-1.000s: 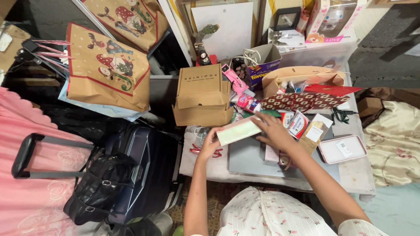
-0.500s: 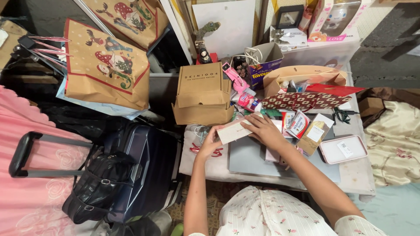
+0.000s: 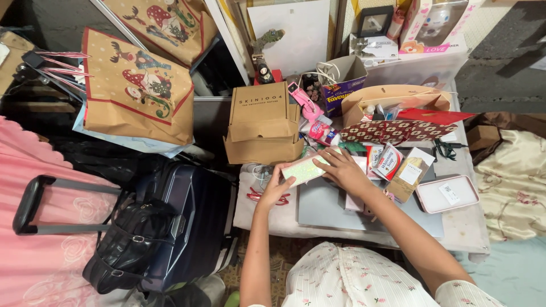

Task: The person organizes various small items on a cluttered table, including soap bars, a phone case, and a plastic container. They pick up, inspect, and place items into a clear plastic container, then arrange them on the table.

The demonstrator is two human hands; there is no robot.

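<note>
Head view shows both hands holding a flat pale box (image 3: 305, 169) just above the crowded surface (image 3: 267, 219), near its left front part and over the grey laptop (image 3: 324, 207). The left hand (image 3: 277, 187) has its fingers curled round the box's near-left corner, and the right hand (image 3: 341, 169) lies over its right end with fingers spread and closed on it. The person appears to be turning or inspecting the box; setting it down would call for a free spot among the clutter. Behind it sits a plain brown cardboard box (image 3: 263, 122) with dark lettering on its lid. To the right lie a red-and-white patterned pouch (image 3: 392, 132), small red-and-white cartons (image 3: 387, 160), a gold packet (image 3: 410, 173) with a white label and a pink-rimmed case (image 3: 445, 194). Brown gift bags (image 3: 136, 85) with reindeer pictures hang at the left.
</note>
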